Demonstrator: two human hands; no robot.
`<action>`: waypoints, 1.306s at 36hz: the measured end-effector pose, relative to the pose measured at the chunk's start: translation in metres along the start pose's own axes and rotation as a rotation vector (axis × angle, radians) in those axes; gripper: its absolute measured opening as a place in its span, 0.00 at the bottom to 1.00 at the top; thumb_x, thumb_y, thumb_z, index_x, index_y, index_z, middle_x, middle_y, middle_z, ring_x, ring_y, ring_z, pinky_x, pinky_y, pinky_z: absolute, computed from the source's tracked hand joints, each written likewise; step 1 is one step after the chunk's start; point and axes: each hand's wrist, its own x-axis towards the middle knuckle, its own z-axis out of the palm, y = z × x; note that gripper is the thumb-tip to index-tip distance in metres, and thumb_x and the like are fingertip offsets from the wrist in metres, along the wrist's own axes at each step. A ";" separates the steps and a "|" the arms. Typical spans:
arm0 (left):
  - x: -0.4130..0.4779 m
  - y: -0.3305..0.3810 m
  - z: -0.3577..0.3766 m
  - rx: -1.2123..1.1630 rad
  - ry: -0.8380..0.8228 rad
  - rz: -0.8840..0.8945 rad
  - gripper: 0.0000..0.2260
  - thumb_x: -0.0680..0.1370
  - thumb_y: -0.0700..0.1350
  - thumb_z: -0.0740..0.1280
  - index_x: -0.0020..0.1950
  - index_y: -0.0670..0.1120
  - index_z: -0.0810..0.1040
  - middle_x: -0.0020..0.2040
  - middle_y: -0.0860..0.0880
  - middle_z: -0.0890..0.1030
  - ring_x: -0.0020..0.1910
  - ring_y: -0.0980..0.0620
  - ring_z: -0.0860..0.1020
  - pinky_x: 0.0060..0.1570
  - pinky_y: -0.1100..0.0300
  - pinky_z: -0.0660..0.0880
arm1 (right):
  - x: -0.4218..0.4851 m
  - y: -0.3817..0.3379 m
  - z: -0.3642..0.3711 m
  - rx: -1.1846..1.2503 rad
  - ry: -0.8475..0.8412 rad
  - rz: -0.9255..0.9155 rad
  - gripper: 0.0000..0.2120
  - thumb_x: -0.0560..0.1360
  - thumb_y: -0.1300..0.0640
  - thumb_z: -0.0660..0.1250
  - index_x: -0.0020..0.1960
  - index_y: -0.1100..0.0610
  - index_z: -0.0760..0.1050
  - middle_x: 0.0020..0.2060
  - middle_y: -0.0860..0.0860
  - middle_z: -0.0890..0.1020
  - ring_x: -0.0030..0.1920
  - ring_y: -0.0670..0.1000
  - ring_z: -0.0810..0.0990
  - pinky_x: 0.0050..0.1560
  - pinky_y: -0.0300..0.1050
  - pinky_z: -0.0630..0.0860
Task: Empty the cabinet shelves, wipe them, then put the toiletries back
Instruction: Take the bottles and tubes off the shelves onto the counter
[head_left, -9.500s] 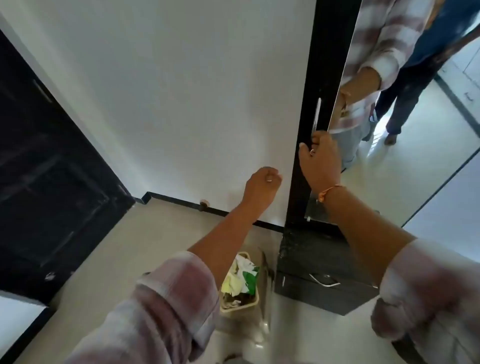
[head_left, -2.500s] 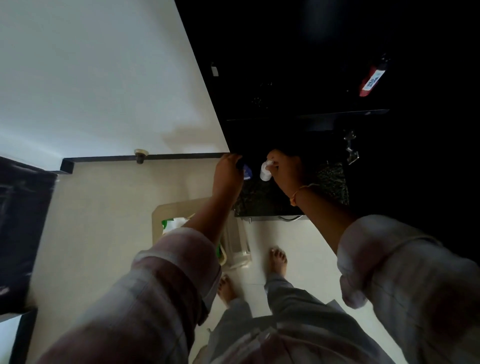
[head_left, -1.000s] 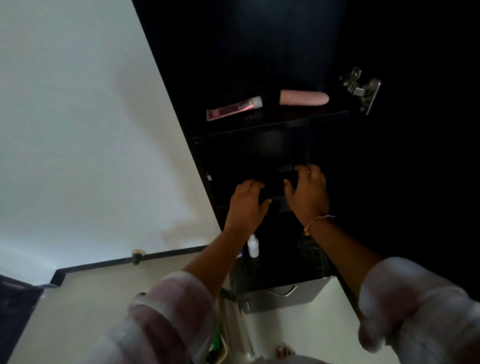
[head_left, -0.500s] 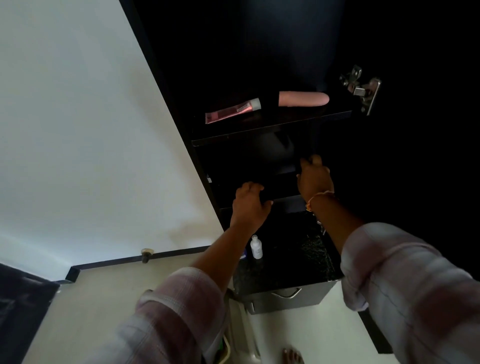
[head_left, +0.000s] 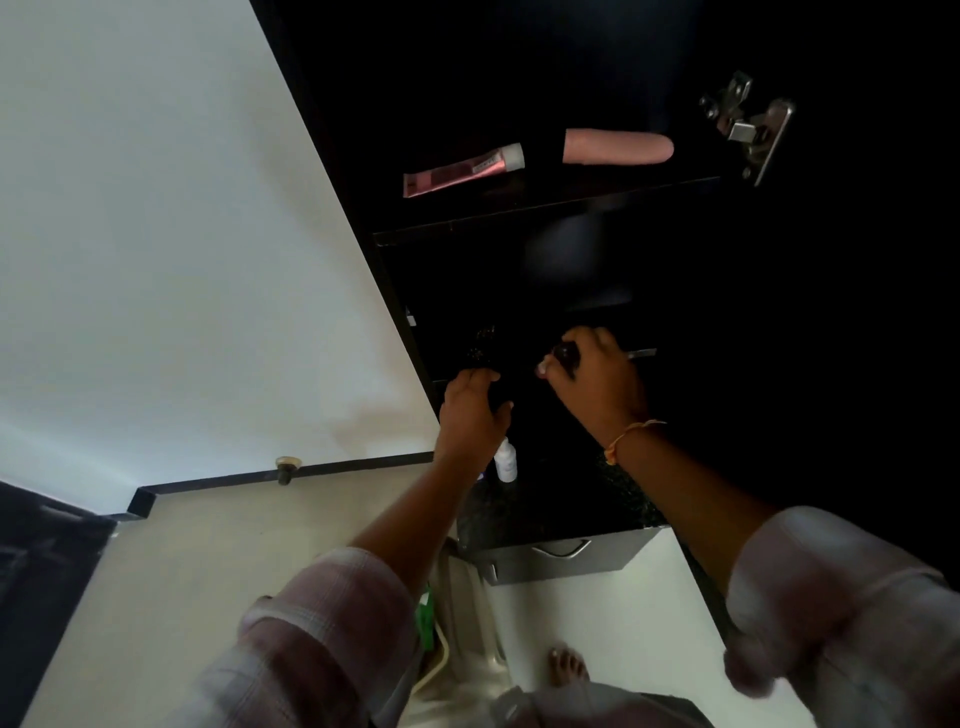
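Your right hand (head_left: 597, 382) pinches a small dark item (head_left: 566, 356) between thumb and curled fingers, inside the dark cabinet. It looks glossy and is probably light and slick, so grip round its body, not its tip. Your left hand (head_left: 475, 410) is curled too, but I cannot tell whether it holds anything.

Above both hands, on the shelf (head_left: 545, 215), lie a pink tube (head_left: 462, 171) and a pink case (head_left: 615, 147). The tube should be soft, so take it near the cap. Just below your left hand a small white bottle (head_left: 505, 460) stands on the surface (head_left: 561, 514). It is likely light and easily tipped, so lift it by the middle.
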 end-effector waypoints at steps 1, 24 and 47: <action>-0.005 -0.006 0.002 -0.021 0.011 -0.022 0.16 0.76 0.43 0.69 0.64 0.45 0.74 0.61 0.46 0.75 0.62 0.45 0.73 0.61 0.50 0.73 | -0.010 -0.001 0.004 0.009 -0.033 0.001 0.17 0.73 0.44 0.68 0.57 0.52 0.75 0.55 0.54 0.77 0.50 0.59 0.79 0.43 0.47 0.76; -0.092 -0.088 0.044 0.073 -0.311 -0.248 0.20 0.76 0.40 0.69 0.67 0.40 0.73 0.63 0.39 0.75 0.63 0.40 0.72 0.61 0.52 0.69 | -0.099 0.040 0.149 -0.115 -0.588 0.055 0.18 0.74 0.51 0.70 0.61 0.58 0.76 0.58 0.59 0.78 0.59 0.62 0.76 0.59 0.53 0.73; -0.083 -0.110 0.065 0.066 -0.347 -0.357 0.20 0.76 0.44 0.70 0.67 0.44 0.73 0.63 0.43 0.74 0.62 0.44 0.72 0.60 0.54 0.70 | -0.099 0.048 0.182 -0.184 -0.647 0.039 0.19 0.78 0.54 0.67 0.66 0.60 0.73 0.63 0.60 0.75 0.64 0.62 0.74 0.62 0.53 0.72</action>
